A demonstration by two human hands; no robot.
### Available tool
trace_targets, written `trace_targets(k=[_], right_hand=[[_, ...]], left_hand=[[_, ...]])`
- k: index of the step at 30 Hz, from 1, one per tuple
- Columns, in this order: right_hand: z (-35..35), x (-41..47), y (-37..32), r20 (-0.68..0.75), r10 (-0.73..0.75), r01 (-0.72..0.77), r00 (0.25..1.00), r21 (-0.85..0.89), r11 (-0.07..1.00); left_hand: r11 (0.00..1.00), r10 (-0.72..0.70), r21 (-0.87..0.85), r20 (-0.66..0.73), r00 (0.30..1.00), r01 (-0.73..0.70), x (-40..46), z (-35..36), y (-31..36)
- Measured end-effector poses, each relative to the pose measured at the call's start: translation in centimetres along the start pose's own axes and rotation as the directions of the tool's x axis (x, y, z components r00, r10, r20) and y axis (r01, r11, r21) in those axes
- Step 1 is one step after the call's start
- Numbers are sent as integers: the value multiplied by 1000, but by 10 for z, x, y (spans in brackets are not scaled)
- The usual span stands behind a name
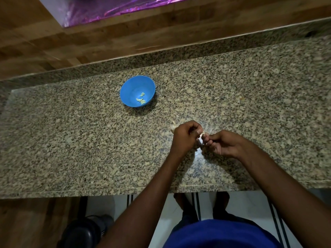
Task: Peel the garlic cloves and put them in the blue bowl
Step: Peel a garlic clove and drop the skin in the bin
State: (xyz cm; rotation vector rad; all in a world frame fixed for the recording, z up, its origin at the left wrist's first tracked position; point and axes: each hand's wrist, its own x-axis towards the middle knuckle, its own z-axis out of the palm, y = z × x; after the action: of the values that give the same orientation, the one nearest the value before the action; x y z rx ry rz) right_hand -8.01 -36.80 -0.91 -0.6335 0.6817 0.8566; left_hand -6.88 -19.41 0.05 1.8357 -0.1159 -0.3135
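The left hand (186, 136) and the right hand (221, 143) meet fingertip to fingertip above the granite counter (71, 140), and both pinch one small garlic clove (202, 134) between them with curled fingers. Just behind the left hand lies the garlic bulb (173, 127), partly hidden. The blue bowl (137, 91) stands well apart, ahead and to the left of the left hand, with a few peeled cloves (141, 99) inside.
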Motion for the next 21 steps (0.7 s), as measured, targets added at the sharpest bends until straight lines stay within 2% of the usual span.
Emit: trace_targets(k=[3, 5, 9, 12, 14, 16, 18, 21], right_hand=[[-1, -3, -5, 63, 38, -38, 997, -2, 999], [0, -3, -7, 97, 44, -46, 994, 16, 999], [1, -7, -9, 81, 13, -15, 997, 19, 1000], [3, -6, -7, -90, -94, 71, 991, -233, 970], [5, -3, -1, -221, -245, 132, 944, -428, 894], [5, 0, 4, -286, -425, 202, 858, -574, 794], [2, 1, 8, -270, -563, 257, 782, -682, 685], [-3, -1, 12, -205, -654, 282, 728, -780, 559]], left_hand=[[980, 114, 165, -37, 993, -107, 1, 1, 6], [969, 148, 208, -50, 988, -134, 2, 1, 8], [986, 114, 127, -26, 993, -110, 2, -1, 2], [999, -30, -17, 15, 999, 30, 5, -2, -3], [978, -161, -126, 32, 986, 164, 5, -1, -5], [942, -254, -213, 50, 966, 258, 4, 0, -5], [911, -303, -269, 78, 950, 313, 2, 1, -5], [874, -352, -315, 114, 929, 370, 2, 0, -5]])
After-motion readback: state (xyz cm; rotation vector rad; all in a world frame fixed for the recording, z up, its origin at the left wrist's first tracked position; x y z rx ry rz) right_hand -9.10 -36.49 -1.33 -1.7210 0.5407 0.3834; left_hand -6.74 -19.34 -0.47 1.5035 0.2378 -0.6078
